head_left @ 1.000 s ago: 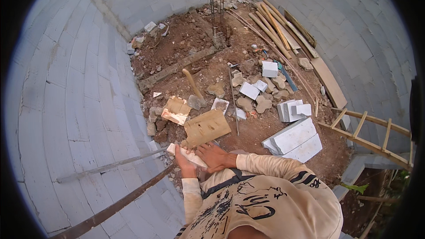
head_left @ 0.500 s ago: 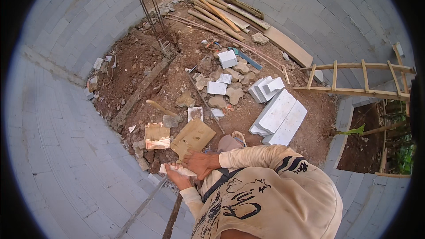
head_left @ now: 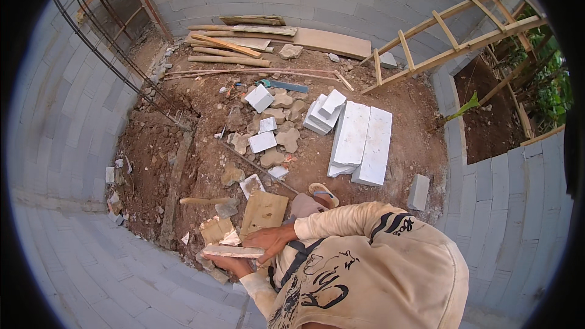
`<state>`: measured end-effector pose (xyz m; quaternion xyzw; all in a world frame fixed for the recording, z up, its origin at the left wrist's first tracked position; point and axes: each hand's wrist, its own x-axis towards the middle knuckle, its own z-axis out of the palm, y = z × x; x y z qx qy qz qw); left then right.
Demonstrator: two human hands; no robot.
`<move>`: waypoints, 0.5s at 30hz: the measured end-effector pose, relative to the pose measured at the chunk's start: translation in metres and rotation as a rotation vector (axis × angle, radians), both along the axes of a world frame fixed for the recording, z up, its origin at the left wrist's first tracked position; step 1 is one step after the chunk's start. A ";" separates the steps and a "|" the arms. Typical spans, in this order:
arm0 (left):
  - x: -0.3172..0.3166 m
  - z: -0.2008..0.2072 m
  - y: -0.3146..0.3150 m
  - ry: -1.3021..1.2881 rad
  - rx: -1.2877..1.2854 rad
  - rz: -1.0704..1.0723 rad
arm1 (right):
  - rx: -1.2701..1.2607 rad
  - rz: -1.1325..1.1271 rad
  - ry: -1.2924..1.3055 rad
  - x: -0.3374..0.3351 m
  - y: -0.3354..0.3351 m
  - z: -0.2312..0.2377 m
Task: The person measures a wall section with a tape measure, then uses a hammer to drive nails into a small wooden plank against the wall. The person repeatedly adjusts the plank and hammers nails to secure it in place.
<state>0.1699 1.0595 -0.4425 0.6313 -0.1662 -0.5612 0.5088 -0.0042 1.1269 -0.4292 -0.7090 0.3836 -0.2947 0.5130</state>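
Observation:
My left hand [head_left: 234, 265] is closed round the underside of a thin pale slab [head_left: 234, 251], which lies level across it. My right hand [head_left: 272, 240] bends over the slab's right end, its fingers against it; the fingertips are partly hidden. Just beyond my right hand lies a flat brown board [head_left: 264, 212]. Left of that board, a smaller brown piece [head_left: 215, 229] has whitish fragments [head_left: 230, 239] on it. Farther out rests a tool with a wooden handle [head_left: 204, 200] and a grey head [head_left: 226, 208].
White blocks [head_left: 372, 146] and paving stones [head_left: 287, 140] lie on the soil ahead, near a blue-handled saw [head_left: 283, 86]. Planks [head_left: 332, 42] lie along the far block wall. A wooden ladder [head_left: 454, 39] leans at the right. Rebar [head_left: 116, 55] stands far left.
The head view has turned, so the scene has shifted and tilted. The slab now lies level with its edge showing, and my right hand has come from the board onto its end.

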 end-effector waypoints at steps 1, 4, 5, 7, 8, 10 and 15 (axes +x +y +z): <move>0.010 -0.020 -0.005 -0.165 -0.093 -0.041 | -0.002 -0.006 -0.016 0.002 -0.002 0.000; 0.023 -0.053 -0.013 -0.454 -0.228 -0.106 | -0.026 -0.043 -0.056 0.006 -0.002 0.002; -0.017 0.005 0.000 -0.412 -0.165 -0.117 | -0.019 -0.084 -0.065 0.001 0.004 -0.004; -0.023 0.034 0.000 -0.301 -0.064 -0.118 | -0.009 -0.079 -0.032 0.003 0.003 0.002; -0.008 0.014 -0.010 -0.226 -0.010 -0.149 | -0.003 -0.076 -0.016 0.003 0.002 0.004; 0.002 -0.010 -0.014 -0.164 -0.007 -0.164 | 0.026 -0.093 -0.020 0.007 -0.001 0.001; -0.009 -0.018 -0.004 0.070 -0.140 -0.135 | 0.092 -0.099 -0.042 0.004 0.003 -0.004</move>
